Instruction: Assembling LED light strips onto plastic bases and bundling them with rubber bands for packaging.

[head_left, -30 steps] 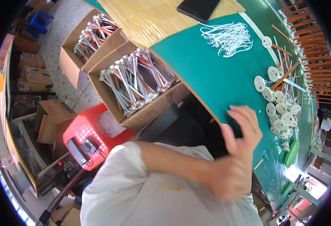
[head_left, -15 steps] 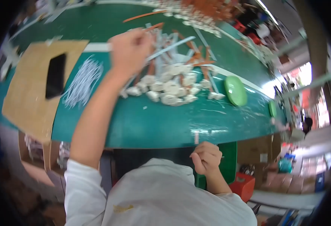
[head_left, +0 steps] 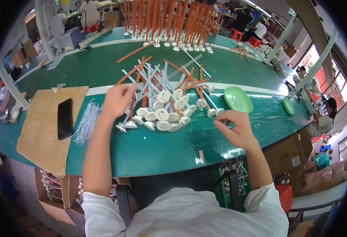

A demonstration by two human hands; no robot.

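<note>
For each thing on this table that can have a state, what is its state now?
Left hand: on a rod in the pile, fingers bent.
Right hand: above the table, fingers curled, holding nothing I can see.
Rod pile: lying loose, crossed.
Far rods: standing upright.
Phone: screen dark, flat on cardboard.
Green dish: empty.

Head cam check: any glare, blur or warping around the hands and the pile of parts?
Head view: sharp around the left hand, right hand and parts pile; glare streaks on the table's plastic film near the right hand; fisheye bends the table edge, black corners.
</note>
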